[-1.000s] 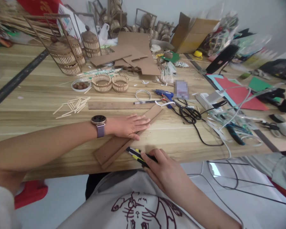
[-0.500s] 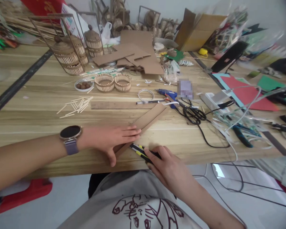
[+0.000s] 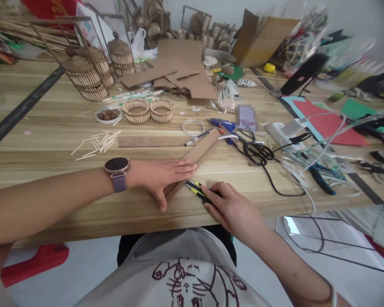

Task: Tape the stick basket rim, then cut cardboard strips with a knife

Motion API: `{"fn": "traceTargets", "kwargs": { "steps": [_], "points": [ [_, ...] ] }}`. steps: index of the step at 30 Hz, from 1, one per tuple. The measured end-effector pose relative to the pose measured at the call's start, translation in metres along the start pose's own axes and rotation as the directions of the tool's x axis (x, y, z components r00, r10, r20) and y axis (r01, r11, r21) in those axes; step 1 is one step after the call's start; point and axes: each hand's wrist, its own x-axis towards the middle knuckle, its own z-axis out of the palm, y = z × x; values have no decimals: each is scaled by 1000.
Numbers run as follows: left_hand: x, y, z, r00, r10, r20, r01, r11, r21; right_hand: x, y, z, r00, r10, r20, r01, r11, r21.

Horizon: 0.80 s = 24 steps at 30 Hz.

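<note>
My left hand lies flat with fingers stretched over a long cardboard strip, pressing it to the wooden table. The strip slants from near the table's front edge up to the right. My right hand is wrapped round a black and yellow utility knife, whose tip end is close beside the strip's near edge. Whether the blade touches the cardboard I cannot tell. Behind the strip lie a pen and a second flat strip.
Thin wooden sticks lie scattered on the left, near two small round baskets and a bowl of brown balls. A blue glue gun and its coiled black cable are at right. Cardboard sheets are stacked behind.
Both hands, the knife and the cardboard strip have shifted slightly right and away from me. The strip's far end now reaches the glue gun, and the pen has turned to a steeper slant.
</note>
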Motion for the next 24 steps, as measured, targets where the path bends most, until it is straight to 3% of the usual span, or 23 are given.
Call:
{"fn": "traceTargets", "kwargs": {
  "steps": [18, 24],
  "points": [
    [0, 0, -1, 1000, 4, 6, -4, 1000, -25, -7, -19, -11, 997, -78, 22, 80, 982, -173],
    [1, 0, -2, 1000, 6, -4, -6, 999, -47, -1, -25, -9, 997, -66, 27, 69, 988, -141]
  ]
}}
